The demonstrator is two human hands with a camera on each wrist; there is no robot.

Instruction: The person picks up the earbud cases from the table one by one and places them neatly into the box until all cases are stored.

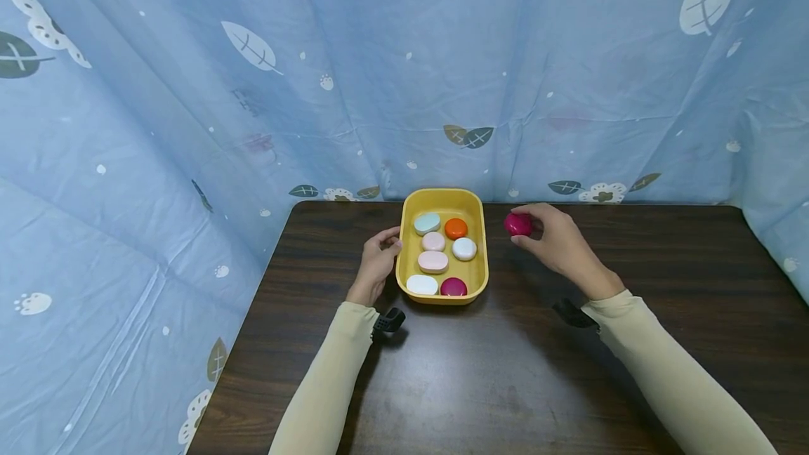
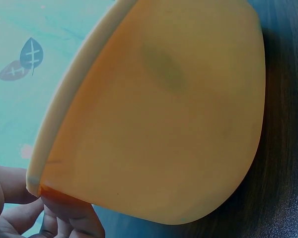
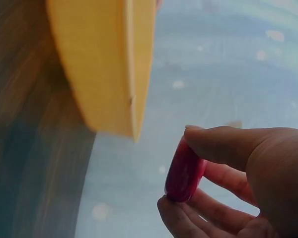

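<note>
My right hand (image 1: 562, 244) holds a round, glossy magenta soap bar (image 1: 518, 224) above the table, to the right of a yellow plastic tub (image 1: 483, 258). In the right wrist view, thumb and fingers pinch the soap bar (image 3: 183, 173) edge-on, apart from the tub wall (image 3: 97, 64). My left hand (image 1: 374, 269) grips the tub's left rim; the left wrist view shows its fingers (image 2: 72, 218) at the rim's end. Inside the tub lie several soap bars: pale blue, orange, pink, white ovals and rounds, and another magenta one (image 1: 454, 287).
The dark wooden table (image 1: 468, 385) bears the tub near its back edge. A blue patterned curtain (image 1: 404, 90) hangs behind the table and along its left side. Each wrist wears a black strap-on device (image 1: 389, 319).
</note>
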